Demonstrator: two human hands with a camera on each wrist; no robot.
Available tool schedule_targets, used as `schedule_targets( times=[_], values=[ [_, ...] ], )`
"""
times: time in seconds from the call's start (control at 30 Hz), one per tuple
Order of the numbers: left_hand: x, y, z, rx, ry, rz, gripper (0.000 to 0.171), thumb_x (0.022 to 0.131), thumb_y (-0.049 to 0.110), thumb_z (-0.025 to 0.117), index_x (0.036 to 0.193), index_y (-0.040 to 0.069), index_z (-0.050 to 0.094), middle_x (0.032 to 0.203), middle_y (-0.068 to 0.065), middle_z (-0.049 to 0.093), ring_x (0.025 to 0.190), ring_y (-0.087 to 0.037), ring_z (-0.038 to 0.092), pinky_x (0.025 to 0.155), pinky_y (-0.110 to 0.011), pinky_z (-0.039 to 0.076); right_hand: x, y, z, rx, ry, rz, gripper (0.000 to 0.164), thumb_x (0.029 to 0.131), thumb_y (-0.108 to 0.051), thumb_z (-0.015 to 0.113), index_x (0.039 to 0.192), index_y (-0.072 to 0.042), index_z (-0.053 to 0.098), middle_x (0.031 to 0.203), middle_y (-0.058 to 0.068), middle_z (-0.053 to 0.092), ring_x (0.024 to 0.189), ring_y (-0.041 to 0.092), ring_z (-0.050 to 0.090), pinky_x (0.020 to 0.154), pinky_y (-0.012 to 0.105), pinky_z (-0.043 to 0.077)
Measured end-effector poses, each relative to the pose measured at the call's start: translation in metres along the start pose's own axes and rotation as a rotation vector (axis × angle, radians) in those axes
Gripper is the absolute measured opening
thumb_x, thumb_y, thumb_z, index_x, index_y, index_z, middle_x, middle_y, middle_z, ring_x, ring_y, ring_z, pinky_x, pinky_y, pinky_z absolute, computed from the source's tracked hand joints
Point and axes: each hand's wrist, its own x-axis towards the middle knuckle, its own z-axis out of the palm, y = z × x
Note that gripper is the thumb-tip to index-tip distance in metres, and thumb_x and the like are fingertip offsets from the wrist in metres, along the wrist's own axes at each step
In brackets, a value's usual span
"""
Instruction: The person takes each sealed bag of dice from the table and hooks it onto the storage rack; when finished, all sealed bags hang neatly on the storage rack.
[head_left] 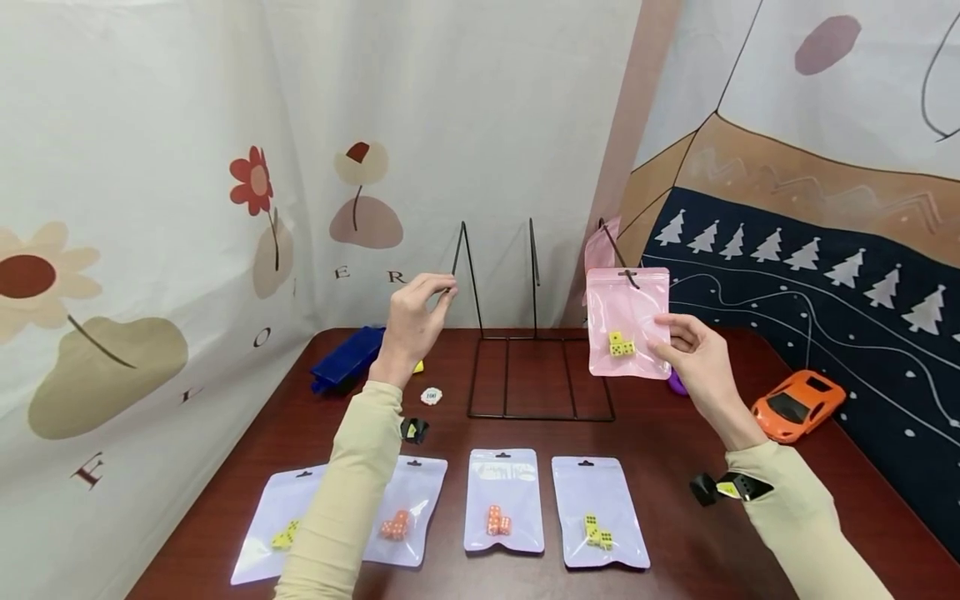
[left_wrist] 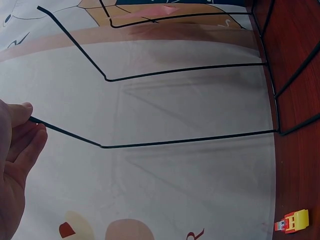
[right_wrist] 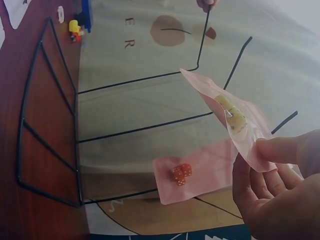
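Note:
A black wire rack (head_left: 542, 417) with three upright hooks stands on the table. My left hand (head_left: 416, 321) pinches the tip of the left hook (left_wrist: 187, 141). With thumb and fingers, my right hand (head_left: 701, 358) holds the right edge of a pink zip bag (head_left: 611, 304) containing yellow dice (right_wrist: 234, 117). The right hook's tip shows in front of this bag at its top hole. Farther back on that same hook hangs another pink bag (right_wrist: 210, 172) with orange-red dice (right_wrist: 181, 174). The middle hook (head_left: 534, 258) carries no bag.
Along the front lie several pale lilac bags (head_left: 504, 492) with yellow or orange dice; my left sleeve partly covers some. A blue object (head_left: 347, 358), a small yellow toy (left_wrist: 295, 221) and a white 100 chip (head_left: 431, 396) lie left. An orange toy car (head_left: 799, 406) stands right.

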Motion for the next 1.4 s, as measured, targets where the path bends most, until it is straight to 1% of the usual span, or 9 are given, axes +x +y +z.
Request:
schedule_targets(
  times=[0.1, 0.23, 0.5, 0.77, 0.83, 1.07, 1.23, 1.3, 1.4],
  values=[
    [0.000, -0.001, 0.000, -0.005, -0.006, -0.009, 0.013, 0.085, -0.001, 0.069, 0.098, -0.001, 0.071, 0.099, -0.012, 0.067, 0.089, -0.023, 0.066, 0.081, -0.029, 0.054, 0.006, 0.001, 0.002, 0.016, 0.016, 0.002, 0.035, 0.084, 0.002, 0.070, 0.116, 0.009, 0.057, 0.089, -0.010, 0.063, 0.078, 0.001, 0.061, 0.071, 0.011, 0.051],
    [-0.001, -0.002, -0.001, -0.002, -0.017, -0.022, 0.013, 0.085, 0.000, 0.069, 0.099, 0.000, 0.071, 0.100, -0.012, 0.067, 0.091, -0.021, 0.066, 0.083, -0.026, 0.053, 0.013, 0.002, 0.006, 0.006, 0.019, 0.003, 0.037, 0.084, 0.001, 0.070, 0.117, 0.011, 0.056, 0.089, -0.011, 0.063, 0.078, 0.000, 0.061, 0.072, 0.010, 0.050],
    [-0.002, 0.000, -0.002, 0.013, -0.025, -0.012, 0.014, 0.086, 0.000, 0.069, 0.099, -0.001, 0.071, 0.100, -0.012, 0.067, 0.091, -0.021, 0.066, 0.082, -0.027, 0.053, 0.026, 0.009, 0.011, 0.059, 0.024, 0.009, 0.032, 0.083, 0.005, 0.069, 0.112, 0.010, 0.058, 0.085, -0.011, 0.064, 0.075, 0.000, 0.061, 0.068, 0.010, 0.051],
    [-0.001, 0.001, -0.002, 0.010, -0.024, -0.014, 0.014, 0.085, 0.000, 0.069, 0.099, -0.001, 0.070, 0.100, -0.012, 0.067, 0.091, -0.021, 0.066, 0.083, -0.026, 0.052, 0.039, 0.014, 0.016, 0.010, 0.024, 0.026, 0.033, 0.085, 0.000, 0.069, 0.115, 0.008, 0.057, 0.087, -0.010, 0.062, 0.077, 0.000, 0.060, 0.069, 0.010, 0.050],
    [-0.002, 0.001, -0.003, 0.007, -0.025, -0.016, 0.014, 0.086, 0.000, 0.069, 0.099, -0.001, 0.070, 0.100, -0.012, 0.067, 0.091, -0.021, 0.066, 0.083, -0.026, 0.052, 0.042, 0.014, 0.017, 0.031, 0.029, 0.030, 0.031, 0.084, 0.002, 0.069, 0.113, 0.005, 0.059, 0.086, -0.009, 0.062, 0.077, 0.001, 0.060, 0.068, 0.010, 0.050],
    [-0.003, 0.000, -0.004, 0.007, -0.024, -0.015, 0.013, 0.087, 0.002, 0.068, 0.099, -0.001, 0.070, 0.101, -0.012, 0.066, 0.091, -0.021, 0.066, 0.083, -0.026, 0.053, 0.053, 0.016, 0.023, 0.091, 0.042, 0.044, 0.033, 0.083, 0.008, 0.068, 0.114, 0.007, 0.057, 0.087, -0.008, 0.062, 0.076, 0.001, 0.058, 0.065, 0.010, 0.049],
    [-0.003, -0.002, -0.003, 0.010, -0.019, -0.012, 0.014, 0.085, -0.001, 0.069, 0.099, -0.001, 0.070, 0.100, -0.012, 0.067, 0.090, -0.022, 0.066, 0.082, -0.027, 0.053, 0.060, 0.015, 0.027, 0.068, 0.068, 0.050, 0.029, 0.082, 0.008, 0.068, 0.108, -0.002, 0.061, 0.085, -0.010, 0.061, 0.075, 0.002, 0.055, 0.061, 0.011, 0.047],
    [-0.004, -0.002, -0.003, 0.012, -0.020, -0.013, 0.014, 0.085, -0.001, 0.070, 0.099, -0.001, 0.070, 0.100, -0.012, 0.067, 0.091, -0.022, 0.065, 0.082, -0.027, 0.053, 0.063, 0.015, 0.029, 0.038, 0.079, 0.056, 0.028, 0.083, 0.006, 0.069, 0.108, -0.003, 0.061, 0.083, -0.009, 0.060, 0.075, 0.003, 0.053, 0.059, 0.011, 0.046],
    [-0.004, -0.002, -0.003, 0.012, -0.020, -0.014, 0.015, 0.084, -0.002, 0.070, 0.099, -0.001, 0.070, 0.100, -0.012, 0.067, 0.091, -0.021, 0.066, 0.082, -0.026, 0.053, 0.067, 0.016, 0.031, 0.008, 0.088, 0.069, 0.029, 0.083, 0.006, 0.068, 0.110, 0.000, 0.060, 0.081, -0.008, 0.058, 0.074, 0.005, 0.052, 0.057, 0.011, 0.045]
  ],
)
